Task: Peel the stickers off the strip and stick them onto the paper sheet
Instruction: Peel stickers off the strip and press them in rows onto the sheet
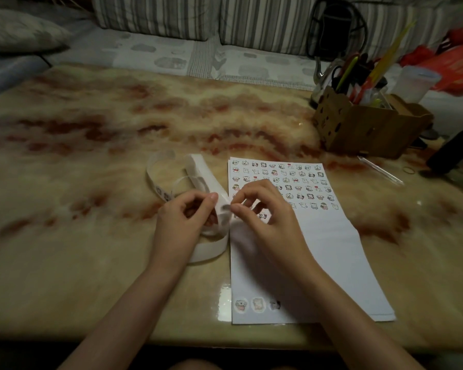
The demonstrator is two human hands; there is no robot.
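Observation:
A long white sticker strip point(198, 172) curls in loops on the marble table, left of a white paper sheet point(332, 252). Several rows of small cartoon stickers point(286, 182) cover the sheet's far part, and three more sit at its near left corner point(257, 305). My left hand point(182, 220) holds the strip between thumb and curled fingers. My right hand point(262, 209) pinches at the strip's face right beside the left thumb, where a small sticker shows blurred under the fingertips. Both hands hover over the sheet's left edge.
A brown cardboard organiser point(364, 124) full of pens and scissors stands at the back right. A clear pen point(380, 169) and a rubber band point(409, 170) lie near it. A dark object point(452, 148) sits at the right edge. A striped sofa runs behind the table.

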